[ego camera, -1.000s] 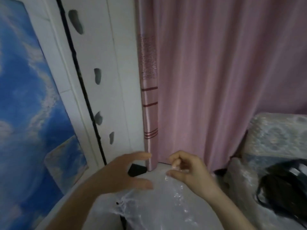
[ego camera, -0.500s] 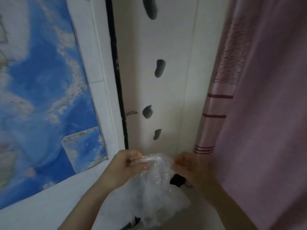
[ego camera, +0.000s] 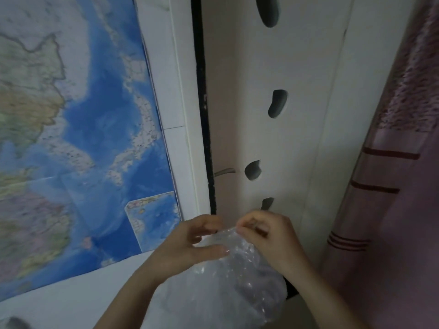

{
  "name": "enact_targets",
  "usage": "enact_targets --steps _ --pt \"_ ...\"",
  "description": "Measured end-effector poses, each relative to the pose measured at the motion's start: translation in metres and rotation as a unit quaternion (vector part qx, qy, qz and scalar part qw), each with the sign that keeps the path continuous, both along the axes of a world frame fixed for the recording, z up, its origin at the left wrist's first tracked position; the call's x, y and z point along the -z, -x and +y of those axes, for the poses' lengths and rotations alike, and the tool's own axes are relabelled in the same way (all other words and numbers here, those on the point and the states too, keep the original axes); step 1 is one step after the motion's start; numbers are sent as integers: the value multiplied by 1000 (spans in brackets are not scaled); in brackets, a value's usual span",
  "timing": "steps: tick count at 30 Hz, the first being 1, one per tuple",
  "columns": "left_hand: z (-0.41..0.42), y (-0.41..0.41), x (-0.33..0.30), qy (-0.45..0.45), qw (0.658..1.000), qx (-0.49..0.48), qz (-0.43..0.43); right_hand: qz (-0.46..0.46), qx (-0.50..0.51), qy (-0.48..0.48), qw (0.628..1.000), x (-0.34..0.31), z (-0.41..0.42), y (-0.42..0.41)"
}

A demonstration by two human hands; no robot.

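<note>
A crumpled clear plastic bag (ego camera: 228, 288) hangs low in the middle of the head view. My left hand (ego camera: 190, 245) grips its upper left side, thumb laid across the front of the plastic. My right hand (ego camera: 268, 238) pinches the bag's top edge between curled fingers and thumb, close beside the left hand. What the bag holds is hidden by the wrinkled film.
A large blue wall map (ego camera: 71, 138) covers the left. A white door (ego camera: 273, 115) with dark oval cut-outs and a small metal handle (ego camera: 224, 172) stands straight ahead. A pink curtain (ego camera: 392, 186) with dark red stripes hangs on the right.
My view has swung left from the curtain toward the door and map. Both hands came together and took hold of the bag's top, lifting it up in front of the door.
</note>
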State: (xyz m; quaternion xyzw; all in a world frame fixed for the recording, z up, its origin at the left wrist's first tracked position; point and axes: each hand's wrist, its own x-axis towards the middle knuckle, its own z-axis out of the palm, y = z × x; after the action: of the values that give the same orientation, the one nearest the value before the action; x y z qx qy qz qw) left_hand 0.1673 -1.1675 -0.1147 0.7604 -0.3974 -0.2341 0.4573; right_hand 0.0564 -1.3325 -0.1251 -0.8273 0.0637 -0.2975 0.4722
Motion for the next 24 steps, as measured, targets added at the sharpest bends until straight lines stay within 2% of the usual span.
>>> enact_targets --steps 4,7,10,13,18,22,24 --pt "-25 0 0 47 993 -65 -92 -24 -17 -74 997 -1 -12 -18" --pt "-19 -14 6 83 989 -114 -54 51 -92 -104 989 6 -44 -25" --pt "-14 -24 12 117 975 -190 -22 174 -215 -108 955 19 -66 -36" --pt "-16 -26 19 156 951 -268 0 169 -289 -148 931 29 -72 -51" --pt "-22 -20 30 190 903 -385 -8 123 -210 -143 959 38 -91 -70" --pt "-22 -14 43 206 853 -479 -17 131 -197 -59 970 52 -120 -72" --pt "-20 -8 48 194 844 -501 -14 158 -201 -26 967 60 -129 -71"
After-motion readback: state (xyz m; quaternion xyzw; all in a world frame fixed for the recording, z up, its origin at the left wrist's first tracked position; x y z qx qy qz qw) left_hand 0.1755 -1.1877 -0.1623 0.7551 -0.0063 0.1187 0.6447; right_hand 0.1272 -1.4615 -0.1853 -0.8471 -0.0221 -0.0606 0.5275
